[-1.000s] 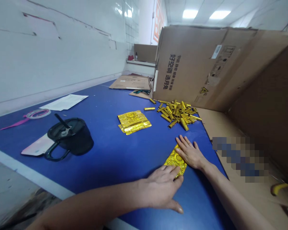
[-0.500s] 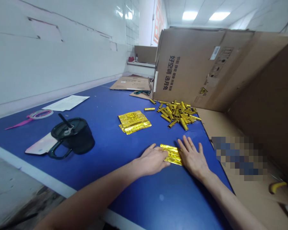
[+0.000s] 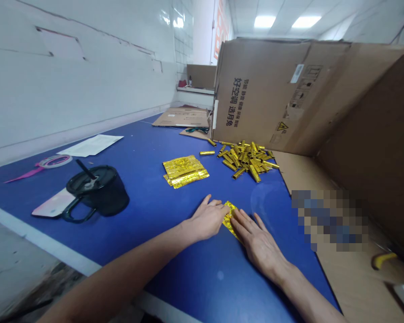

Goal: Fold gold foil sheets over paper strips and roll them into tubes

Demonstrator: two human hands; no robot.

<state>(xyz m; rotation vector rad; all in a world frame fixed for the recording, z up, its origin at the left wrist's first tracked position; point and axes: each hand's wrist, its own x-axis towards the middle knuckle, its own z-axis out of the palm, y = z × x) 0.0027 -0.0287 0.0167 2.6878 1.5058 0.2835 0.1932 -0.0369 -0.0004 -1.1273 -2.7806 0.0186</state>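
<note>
Head view shows your left hand, fingers bent, at the left end of a thin, shiny gold foil sheet; whether it pinches, I cannot tell. Your right hand lies flat, fingers extended, over the right side. The foil looks light, slick and easily creased, best held by its edges. It sits between your hands, partly under the fingers, on the smooth blue tabletop. Beyond lies a heap of rolled gold tubes.

Foil stack right of mug
</note>
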